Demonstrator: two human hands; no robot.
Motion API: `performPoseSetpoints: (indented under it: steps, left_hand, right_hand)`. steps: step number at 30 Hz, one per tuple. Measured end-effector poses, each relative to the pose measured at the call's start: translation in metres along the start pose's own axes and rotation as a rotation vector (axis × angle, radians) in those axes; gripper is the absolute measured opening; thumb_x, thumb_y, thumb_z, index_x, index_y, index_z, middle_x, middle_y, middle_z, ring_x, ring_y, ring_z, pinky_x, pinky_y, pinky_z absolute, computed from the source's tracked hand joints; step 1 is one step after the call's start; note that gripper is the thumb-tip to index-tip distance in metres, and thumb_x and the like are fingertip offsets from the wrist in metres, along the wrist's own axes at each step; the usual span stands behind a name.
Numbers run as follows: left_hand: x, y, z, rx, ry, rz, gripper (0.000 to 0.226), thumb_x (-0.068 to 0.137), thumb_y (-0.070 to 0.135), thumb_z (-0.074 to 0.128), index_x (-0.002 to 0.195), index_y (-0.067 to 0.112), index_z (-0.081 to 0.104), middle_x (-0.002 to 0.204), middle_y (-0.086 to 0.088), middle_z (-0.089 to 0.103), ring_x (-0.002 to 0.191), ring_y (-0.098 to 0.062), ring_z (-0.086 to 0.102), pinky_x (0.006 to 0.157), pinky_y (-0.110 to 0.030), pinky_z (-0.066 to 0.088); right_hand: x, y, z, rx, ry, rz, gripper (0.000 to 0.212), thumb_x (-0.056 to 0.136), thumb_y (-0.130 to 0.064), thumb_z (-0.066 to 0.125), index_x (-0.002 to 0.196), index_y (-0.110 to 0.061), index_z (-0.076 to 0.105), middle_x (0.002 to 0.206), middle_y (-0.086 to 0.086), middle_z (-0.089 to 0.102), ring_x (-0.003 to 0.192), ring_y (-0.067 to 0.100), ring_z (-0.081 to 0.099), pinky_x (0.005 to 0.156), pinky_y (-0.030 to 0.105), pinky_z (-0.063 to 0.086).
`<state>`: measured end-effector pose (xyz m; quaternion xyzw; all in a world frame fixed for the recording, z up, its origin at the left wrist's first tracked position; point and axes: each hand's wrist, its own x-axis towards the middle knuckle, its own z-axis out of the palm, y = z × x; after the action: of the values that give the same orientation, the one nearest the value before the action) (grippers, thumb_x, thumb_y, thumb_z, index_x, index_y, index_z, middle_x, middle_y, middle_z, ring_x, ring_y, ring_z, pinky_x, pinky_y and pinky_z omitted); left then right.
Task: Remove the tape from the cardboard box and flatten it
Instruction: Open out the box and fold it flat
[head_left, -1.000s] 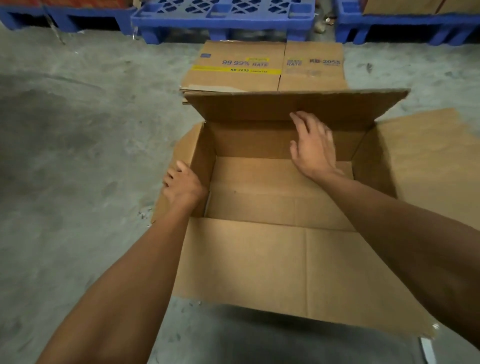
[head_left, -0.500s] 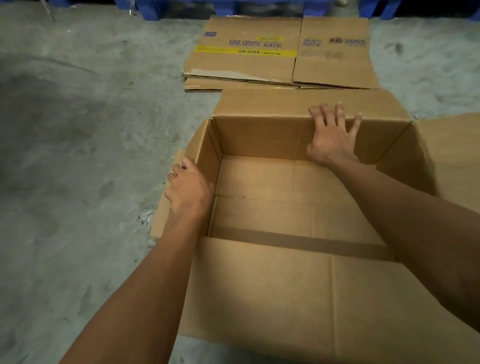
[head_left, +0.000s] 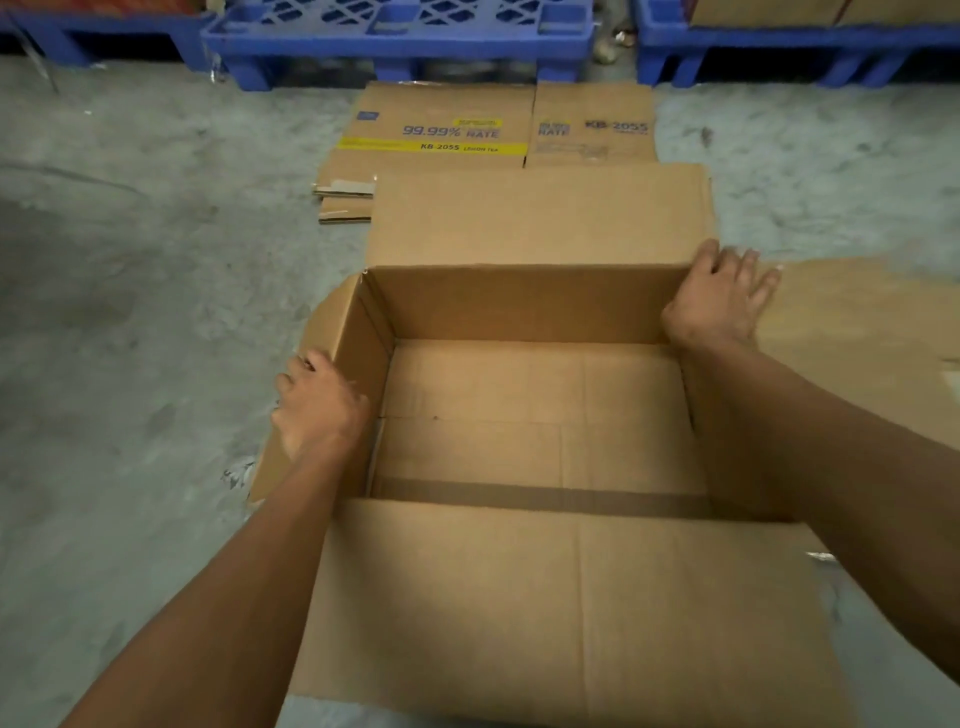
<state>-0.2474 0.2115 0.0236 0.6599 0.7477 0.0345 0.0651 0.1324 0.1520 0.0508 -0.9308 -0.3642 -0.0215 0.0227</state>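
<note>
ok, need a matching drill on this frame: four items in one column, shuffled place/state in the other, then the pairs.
Items:
1. left hand
2. right hand
3. open cardboard box
4. flattened printed cartons

Places/states:
A. lying flat on the floor beyond the open box, before the blue pallets
B. at the box's far right corner, fingers spread
C. on the box's left wall, fingers curled over its outer side
D. upright, flaps folded out, nothing inside

Pairs: 1-C, 2-B, 3-D, 4-A
</note>
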Motion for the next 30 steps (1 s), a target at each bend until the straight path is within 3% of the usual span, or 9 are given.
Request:
performPoseSetpoints:
  steps: [2, 5, 9, 12, 14, 17, 21, 24, 30]
  left_hand:
    - [0.001, 0.0, 0.001, 0.001, -0.015, 0.01, 0.054, 0.091, 0.03, 0.061, 0.131, 0.004, 0.036, 0.132, -0.021, 0.043, 0.124, -0.039, 0.04, 0.091, -0.054, 0.044]
    - [0.012, -0.004, -0.002, -0.071, -0.071, -0.018, 0.061, 0.086, 0.023, 0.065, 0.136, 0.008, 0.034, 0.141, -0.02, 0.038, 0.131, -0.039, 0.034, 0.101, -0.059, 0.036]
    - [0.036, -0.003, -0.018, -0.083, -0.027, 0.035, 0.08, 0.083, 0.023, 0.065, 0.15, 0.013, 0.023, 0.159, -0.011, 0.022, 0.146, -0.032, 0.018, 0.114, -0.062, 0.016]
    - [0.06, 0.0, -0.039, -0.071, 0.015, 0.114, 0.079, 0.088, 0.037, 0.061, 0.154, 0.019, 0.02, 0.162, -0.004, 0.02, 0.151, -0.024, 0.008, 0.114, -0.064, -0.001]
    - [0.076, 0.009, -0.056, -0.087, -0.01, 0.143, 0.069, 0.09, 0.048, 0.056, 0.15, 0.028, 0.029, 0.16, -0.002, 0.027, 0.15, -0.025, 0.012, 0.111, -0.067, -0.005]
    - [0.086, 0.021, -0.078, -0.052, -0.062, 0.139, 0.04, 0.095, 0.042, 0.051, 0.134, 0.034, 0.053, 0.149, -0.004, 0.042, 0.143, -0.031, 0.027, 0.11, -0.07, -0.007]
    - [0.074, 0.033, -0.115, 0.084, -0.031, 0.074, 0.032, 0.097, 0.041, 0.053, 0.121, 0.025, 0.065, 0.13, -0.013, 0.059, 0.134, -0.031, 0.04, 0.117, -0.057, -0.003]
    - [0.046, 0.031, -0.14, 0.184, -0.04, 0.022, 0.029, 0.095, 0.037, 0.054, 0.118, 0.024, 0.064, 0.117, -0.011, 0.064, 0.124, -0.027, 0.048, 0.115, -0.043, 0.012]
    - [-0.026, 0.007, -0.196, 0.164, 0.052, -0.113, 0.02, 0.089, 0.036, 0.06, 0.101, 0.023, 0.069, 0.091, -0.008, 0.069, 0.106, -0.026, 0.059, 0.11, -0.042, 0.017]
  right_hand:
    - [0.006, 0.006, -0.009, -0.08, 0.04, -0.004, 0.067, 0.087, -0.024, 0.056, 0.148, -0.011, 0.031, 0.142, 0.016, 0.048, 0.139, 0.032, 0.034, 0.115, 0.059, -0.005]
    - [0.015, 0.017, -0.022, -0.122, 0.076, -0.033, 0.04, 0.086, -0.013, 0.051, 0.126, -0.009, 0.055, 0.118, 0.016, 0.064, 0.122, 0.032, 0.05, 0.117, 0.053, 0.006]
    - [0.02, 0.037, -0.044, 0.132, 0.06, 0.003, 0.022, 0.081, -0.004, 0.055, 0.101, -0.011, 0.061, 0.083, 0.009, 0.063, 0.094, 0.03, 0.06, 0.107, 0.041, 0.025]
    - [0.008, 0.042, -0.055, 0.263, 0.07, -0.035, 0.029, 0.081, 0.0, 0.056, 0.107, -0.014, 0.06, 0.088, 0.008, 0.062, 0.1, 0.032, 0.059, 0.1, 0.039, 0.034]
    - [0.005, 0.048, -0.062, 0.319, 0.083, -0.056, 0.028, 0.081, 0.0, 0.055, 0.105, -0.013, 0.061, 0.094, 0.011, 0.066, 0.101, 0.034, 0.059, 0.096, 0.039, 0.037]
    - [-0.002, 0.054, -0.072, 0.344, 0.061, -0.044, 0.02, 0.082, -0.003, 0.057, 0.1, -0.008, 0.065, 0.098, 0.019, 0.068, 0.101, 0.039, 0.058, 0.096, 0.038, 0.037]
    - [-0.013, 0.063, -0.087, 0.387, 0.003, 0.004, 0.017, 0.085, -0.012, 0.062, 0.099, -0.004, 0.068, 0.103, 0.02, 0.067, 0.105, 0.039, 0.055, 0.091, 0.037, 0.042]
    - [-0.021, 0.073, -0.111, 0.347, -0.096, -0.024, 0.022, 0.085, -0.023, 0.063, 0.1, -0.008, 0.069, 0.106, 0.017, 0.067, 0.103, 0.038, 0.059, 0.083, 0.035, 0.045]
    - [-0.035, 0.077, -0.18, 0.345, -0.218, -0.08, 0.032, 0.085, -0.023, 0.063, 0.113, -0.01, 0.064, 0.117, 0.019, 0.064, 0.111, 0.038, 0.06, 0.092, 0.039, 0.047]
